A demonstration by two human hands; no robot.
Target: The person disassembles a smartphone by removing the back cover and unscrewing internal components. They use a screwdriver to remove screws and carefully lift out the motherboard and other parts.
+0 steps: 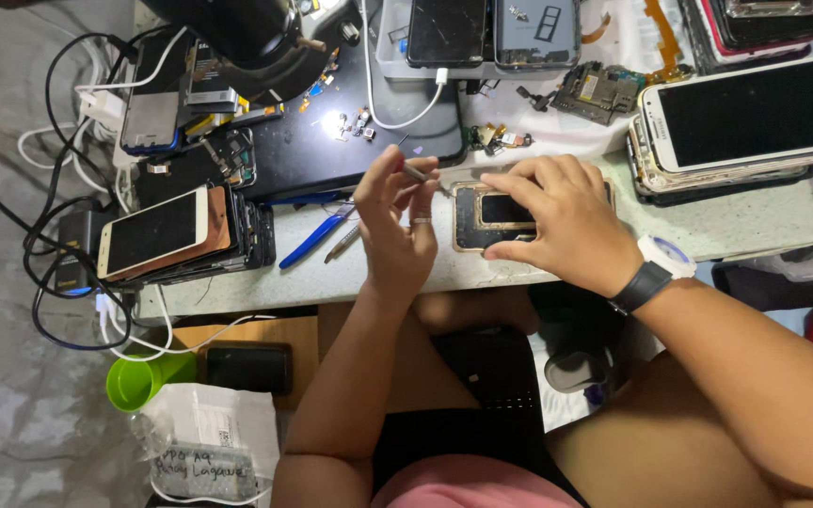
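Item: opened phone chassis (482, 218), centre of frame at the bench edge, pinned flat under the right hand (557, 218), fingers spread and pressing to steady it. Left hand (397, 226), just left, fingertips pinched on thin metal tweezers (416, 173), tip angled toward the chassis. Blue-handled tool (317, 237) lies beside, within reach.

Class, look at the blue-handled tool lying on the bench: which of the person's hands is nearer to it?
Left. The left hand, pinching a thin metal tool, is raised just right of the blue-handled tool. The right hand rests farther right on the opened phone.
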